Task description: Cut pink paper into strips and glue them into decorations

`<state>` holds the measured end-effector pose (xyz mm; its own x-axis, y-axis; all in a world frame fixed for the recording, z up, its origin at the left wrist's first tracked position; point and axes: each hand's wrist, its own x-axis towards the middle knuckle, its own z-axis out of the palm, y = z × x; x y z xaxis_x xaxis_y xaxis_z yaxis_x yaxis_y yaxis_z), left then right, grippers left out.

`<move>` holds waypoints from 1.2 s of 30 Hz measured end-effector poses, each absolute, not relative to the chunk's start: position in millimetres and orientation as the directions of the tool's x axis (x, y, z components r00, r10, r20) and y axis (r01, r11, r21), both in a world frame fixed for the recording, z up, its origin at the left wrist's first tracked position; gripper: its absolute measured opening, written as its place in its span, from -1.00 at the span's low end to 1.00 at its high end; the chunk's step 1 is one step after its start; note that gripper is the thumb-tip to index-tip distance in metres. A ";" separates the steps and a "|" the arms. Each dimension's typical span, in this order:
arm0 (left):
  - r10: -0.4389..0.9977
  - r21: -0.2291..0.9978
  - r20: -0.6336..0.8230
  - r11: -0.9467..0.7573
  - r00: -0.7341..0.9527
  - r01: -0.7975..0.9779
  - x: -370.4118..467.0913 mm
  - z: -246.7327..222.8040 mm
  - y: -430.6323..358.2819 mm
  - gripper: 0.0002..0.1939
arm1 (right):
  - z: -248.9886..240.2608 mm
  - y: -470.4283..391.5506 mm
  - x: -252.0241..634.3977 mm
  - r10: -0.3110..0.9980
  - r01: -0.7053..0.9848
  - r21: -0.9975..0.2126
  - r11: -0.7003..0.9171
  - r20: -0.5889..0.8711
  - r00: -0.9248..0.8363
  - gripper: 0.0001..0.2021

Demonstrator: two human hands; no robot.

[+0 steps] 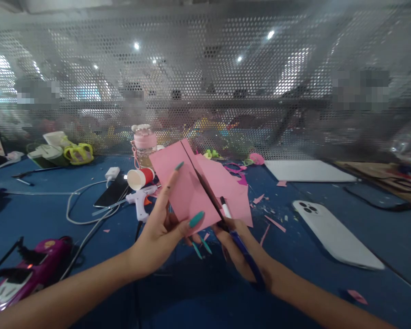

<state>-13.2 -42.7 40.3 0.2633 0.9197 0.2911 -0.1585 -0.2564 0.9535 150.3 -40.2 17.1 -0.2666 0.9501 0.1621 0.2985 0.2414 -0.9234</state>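
Note:
My left hand (160,228) pinches a sheet of pink paper (185,187), thumb in front, above the table. My right hand (241,249) is closed on blue-handled scissors (243,251). Their dark blades lie along the paper's right side, where a slit parts off a narrow strip running to the top edge. Behind the strip, more pink paper (222,176) lies on the table. A marker (225,208) with a white barrel and black end shows just beyond the scissors.
On the blue table, a white glue gun (139,201), red paper cup (140,178), bottle (144,146) and dark phone (111,192) stand or lie left. A purple power strip (37,265) is nearer. A white phone (335,233) and pink scraps (276,224) lie right. A perforated panel (205,82) rises behind.

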 end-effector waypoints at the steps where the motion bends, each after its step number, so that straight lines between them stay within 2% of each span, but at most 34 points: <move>1: 0.918 0.952 0.294 -0.257 0.268 -0.164 -13.3 39.9 -42.4 -0.12 | 17.4 -40.5 150.3 0.951 0.302 -0.924 0.234 0.154 -0.267 -0.68; 10: 0.918 0.955 0.285 -0.246 0.278 -0.166 -13.8 40.1 -42.0 -0.13 | 14.4 -36.3 151.8 0.948 0.289 -0.937 0.197 0.106 -0.300 -0.69; 15: 0.926 0.957 0.276 -0.239 0.259 -0.165 -13.8 39.7 -44.1 -0.12 | 13.3 -34.6 151.9 0.937 0.260 -0.941 0.218 0.127 -0.325 -0.71; 21: 0.930 0.961 0.261 -0.226 0.258 -0.159 -12.7 41.7 -45.9 -0.12 | 20.5 -41.2 149.8 0.963 0.284 -0.940 0.188 0.119 -0.242 -0.71; 28: 0.928 0.950 0.311 -0.298 0.204 -0.091 -16.6 50.9 -35.9 -0.17 | 13.4 -34.2 152.4 0.928 0.164 -0.981 0.100 0.033 -0.371 -0.70; 31: 0.923 0.933 0.360 -0.357 0.139 -0.048 -21.1 56.3 -27.9 -0.18 | 22.6 -31.9 154.9 0.930 0.184 -0.983 -0.015 -0.082 -0.360 -0.68; 34: 0.915 0.916 0.400 -0.400 0.050 -0.010 -24.5 58.6 -22.2 -0.21 | 40.1 -33.2 161.6 0.907 0.299 -0.938 -0.176 -0.272 -0.322 -0.67; 36: 0.905 0.905 0.425 -0.425 0.000 -0.011 -25.3 58.2 -20.0 -0.23 | 50.1 -34.2 169.3 0.889 0.397 -0.904 -0.161 -0.308 -0.340 -0.66</move>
<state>-25.3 -20.0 58.2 -0.0001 0.9054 0.4246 -0.0107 -0.4246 0.9053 169.3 -34.2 50.1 -0.3399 0.8888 -0.3075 0.3970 -0.1608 -0.9036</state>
